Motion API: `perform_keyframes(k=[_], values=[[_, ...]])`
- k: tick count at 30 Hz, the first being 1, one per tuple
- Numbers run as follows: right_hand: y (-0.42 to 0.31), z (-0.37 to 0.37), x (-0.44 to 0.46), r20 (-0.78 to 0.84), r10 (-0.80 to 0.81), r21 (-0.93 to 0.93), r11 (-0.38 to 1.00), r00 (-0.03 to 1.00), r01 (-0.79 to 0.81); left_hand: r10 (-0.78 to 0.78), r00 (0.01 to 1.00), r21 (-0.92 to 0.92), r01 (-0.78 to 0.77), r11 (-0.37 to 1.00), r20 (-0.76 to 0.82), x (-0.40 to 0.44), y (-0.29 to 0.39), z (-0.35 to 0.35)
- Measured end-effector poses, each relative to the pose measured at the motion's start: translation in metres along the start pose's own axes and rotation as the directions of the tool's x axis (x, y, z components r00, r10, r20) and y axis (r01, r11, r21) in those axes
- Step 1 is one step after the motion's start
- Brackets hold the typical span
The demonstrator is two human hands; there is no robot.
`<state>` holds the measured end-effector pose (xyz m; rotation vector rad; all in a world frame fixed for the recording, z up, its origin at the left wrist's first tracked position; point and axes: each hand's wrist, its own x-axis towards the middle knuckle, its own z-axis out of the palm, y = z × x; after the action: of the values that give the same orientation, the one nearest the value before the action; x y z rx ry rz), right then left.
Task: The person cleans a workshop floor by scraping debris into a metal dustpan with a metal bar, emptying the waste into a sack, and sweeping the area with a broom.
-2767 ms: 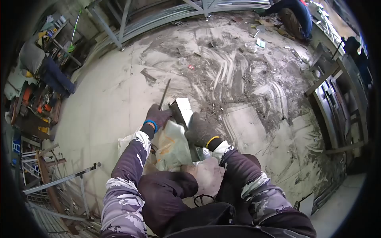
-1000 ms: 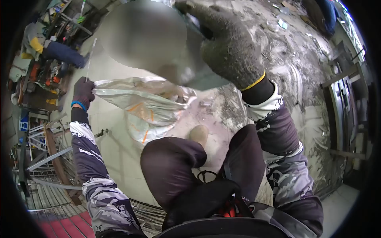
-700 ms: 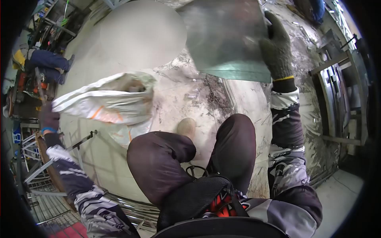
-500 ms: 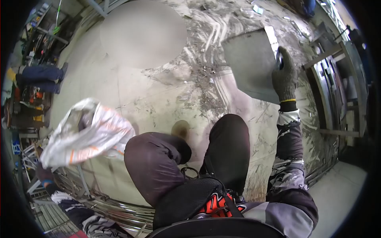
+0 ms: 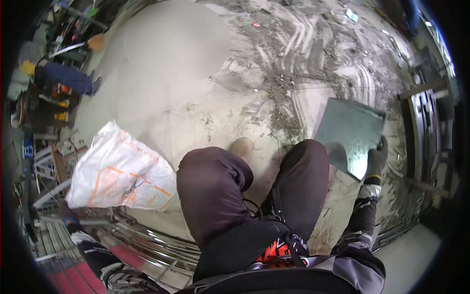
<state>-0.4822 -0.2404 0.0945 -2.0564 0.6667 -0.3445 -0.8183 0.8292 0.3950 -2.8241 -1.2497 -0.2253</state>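
My right hand [image 5: 377,156], in a dark knit glove with a yellow cuff, has its fingers closed on the right edge of a flat grey-green metal sheet [image 5: 351,130]. The sheet is low over the dusty floor, to the right of my knees. To my left, a white woven sack [image 5: 125,174] with orange lines lies beside my knee. At the sack's lower left corner is my left hand [image 5: 67,213], dark and dim near the edge of the view; its fingers are too unclear to make out.
A person in blue trousers [image 5: 66,77] is at the left by cluttered shelves. Metal bars [image 5: 156,245] lie close behind my left side. A metal frame [image 5: 425,88] stands at the right. Dark debris [image 5: 284,81] covers the floor ahead. Another person's leg [image 5: 412,15] shows at the top right.
The sack has swung from in front of me to my left and folded over. The metal sheet has moved right and down, nearer my right knee, with my right hand on it.
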Motion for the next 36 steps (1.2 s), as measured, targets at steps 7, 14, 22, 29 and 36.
perform_keyframes(k=[7, 14, 22, 29, 36], values=[[0.017, -0.034, 0.025, 0.078, -0.108, -0.251, 0.960, 0.991, 0.125, 0.193, 0.980, 0.687, -0.104, 0.719, -0.053, 0.077, 0.089, -0.032], [-0.030, -0.046, 0.002, 0.062, -0.281, -0.292, 0.913, 0.958, 0.287, 0.306, 0.952, 0.762, -0.217, 0.610, 0.026, 0.136, 0.087, 0.098], [0.024, -0.097, -0.097, -0.190, 0.067, -0.431, 0.891, 0.980, -0.144, 0.457, 0.887, 0.991, -0.001, 0.133, -0.060, 0.091, 0.088, 0.162], [0.140, -0.168, -0.228, -0.431, 0.399, -0.053, 0.884, 0.809, -0.465, 0.312, 0.723, 0.273, -0.568, 0.776, 0.617, -0.049, 0.289, 0.408], [0.177, -0.205, -0.316, -0.527, 0.669, 0.176, 0.689, 0.524, -0.703, 0.283, 0.701, 0.096, -0.448, 0.889, 0.655, -0.048, 0.417, 0.472]])
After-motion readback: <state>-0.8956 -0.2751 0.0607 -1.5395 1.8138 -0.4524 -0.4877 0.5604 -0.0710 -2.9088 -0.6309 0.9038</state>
